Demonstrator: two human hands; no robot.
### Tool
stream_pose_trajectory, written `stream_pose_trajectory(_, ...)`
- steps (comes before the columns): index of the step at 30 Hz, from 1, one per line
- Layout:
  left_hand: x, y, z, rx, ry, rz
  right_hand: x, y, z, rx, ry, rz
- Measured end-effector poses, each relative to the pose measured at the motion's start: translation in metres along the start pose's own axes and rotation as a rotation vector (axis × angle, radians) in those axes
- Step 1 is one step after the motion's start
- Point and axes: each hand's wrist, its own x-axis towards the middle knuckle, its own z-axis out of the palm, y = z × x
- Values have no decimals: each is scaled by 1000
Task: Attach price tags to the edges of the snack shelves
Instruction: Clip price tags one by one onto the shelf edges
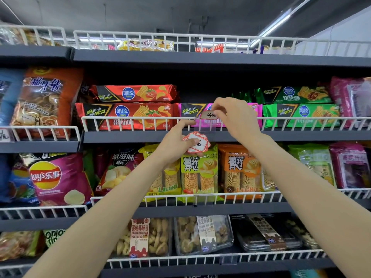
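My right hand (234,117) pinches a small handwritten price tag (209,115) against the top wire of the white rail (128,118) on the second shelf, in front of a pink snack pack (189,111). A clear plastic tag holder (204,128) hangs on the rail just below the tag. My left hand (176,141) holds a fanned stack of red-and-white price tags (197,144) under my thumb, just below the dark shelf edge (124,136). Its index finger stretches up to the rail beside the tag.
Red packs (128,115) and green packs (301,115) flank the pink one. Chip stacks (198,173) and a Lay's bag (58,177) fill the shelf below. Clear tubs of biscuits (202,235) sit on the lowest shelf. A wire-railed top shelf (180,42) runs overhead.
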Motion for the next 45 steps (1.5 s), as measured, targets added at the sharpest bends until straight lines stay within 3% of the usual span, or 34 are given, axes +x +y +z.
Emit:
stream_pose_trajectory(6,1,-2,1,-8,-1,-3,5,-4,2,-57,-2,-30)
stream_pose_trajectory(12,1,-1,-1,-18,-20,8,5,-6,10,-311,-175,-52)
stream_pose_trajectory(30,4,-1,-5,-21,-30,41,-15,-11,20,-289,-68,-22)
stream_pose_trajectory(37,1,3,-4,-106,-15,-34,-19,-9,15,-207,-100,14)
stream_pose_trajectory(41,-8,2,-4,-132,43,-41,-27,-5,16,16,-89,68)
stream_pose_trajectory(45,-18,1,0,-169,125,3,-34,-9,9,300,-92,245)
